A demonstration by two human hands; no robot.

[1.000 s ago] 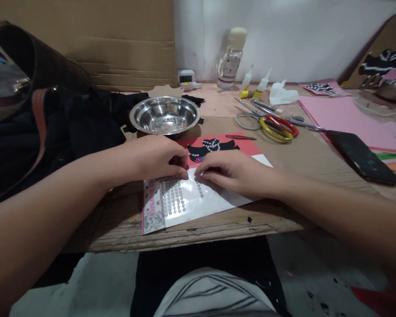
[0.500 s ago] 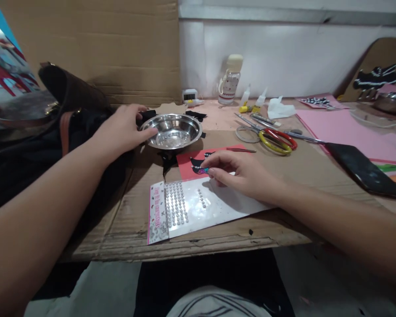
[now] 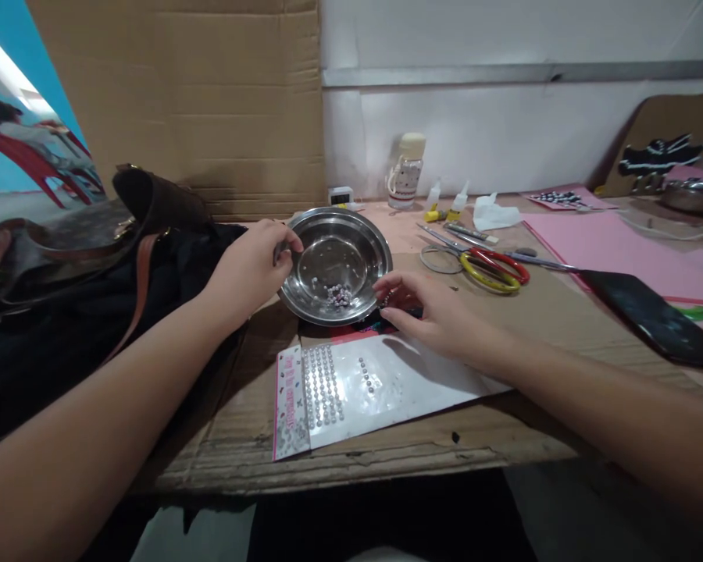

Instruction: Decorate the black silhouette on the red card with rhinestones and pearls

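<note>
Dragged the steel bowl [image 3: 322, 250] nearer since half a second back and tipped its mouth toward the body, covering most of the red card that lay bare before. Pinching its left rim with left hand [image 3: 249, 269], thumb over the edge, fingers curled, forearm stretched across the black cloth. Resting right hand [image 3: 439, 316] at the bowl's right edge, palm down, fingers half curled; cannot tell whether anything sits between thumb and forefinger. Small heap of beads [image 3: 340, 295] low in the bowl. Pearl sticker sheet [image 3: 375, 386] just in front, on worn cardboard tabletop [image 3: 562, 328]. Scissors [image 3: 492, 261], pink paper [image 3: 609, 238] and dark phone [image 3: 650, 312] to the right; brown bag [image 3: 152, 203] to the left; cardboard sheet [image 3: 211, 94] and white wall behind.
</note>
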